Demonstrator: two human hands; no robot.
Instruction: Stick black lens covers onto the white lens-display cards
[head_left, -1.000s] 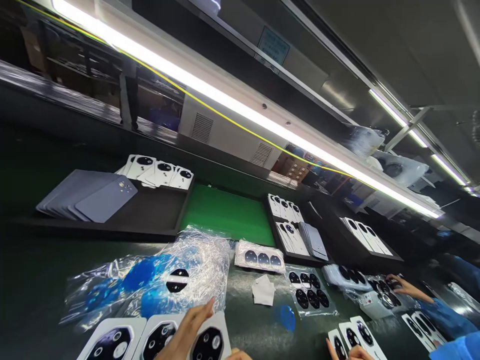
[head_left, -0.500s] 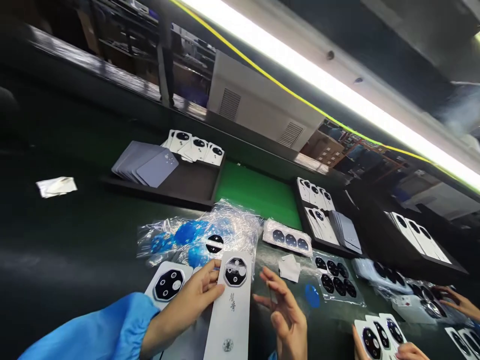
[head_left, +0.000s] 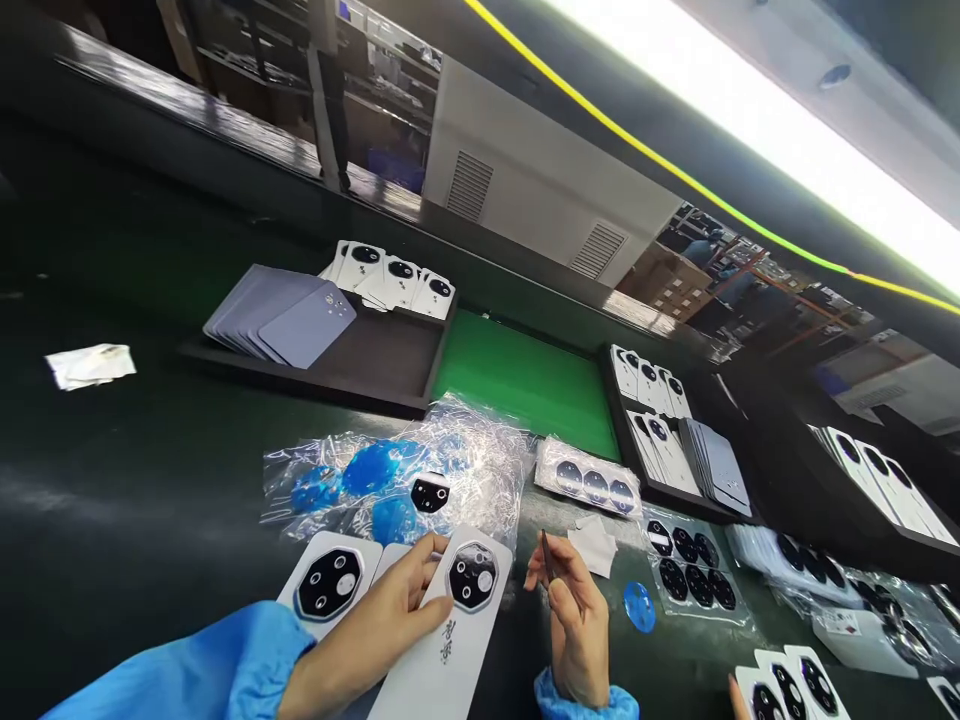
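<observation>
My left hand (head_left: 382, 622) is closed on the upper left edge of a white phone back cover (head_left: 442, 655). Dark lettering marks the cover below its black camera lens panel (head_left: 472, 577). To its right, my right hand (head_left: 574, 625) pinches a thin dark piece (head_left: 547, 556) between thumb and fingers; its exact kind cannot be made out. Partly behind my left hand lies another white back cover with a black lens panel (head_left: 328, 585). A loose black lens panel (head_left: 430, 493) rests on clear plastic film (head_left: 480, 450) just beyond the held cover.
Blue round films (head_left: 373, 467) lie on the plastic. A tray (head_left: 390, 365) holds grey and white covers; another tray (head_left: 675, 485) stands right. Packed lens panels (head_left: 589, 480), white wipes (head_left: 592, 546) and a blue disc (head_left: 640, 607) lie nearby. A co-worker's fingers (head_left: 737, 697) touch covers at lower right.
The held cover has tilted, its lower end swinging left and down. My right hand's fingers have drawn together around the thin dark piece. The camera view has shifted.
</observation>
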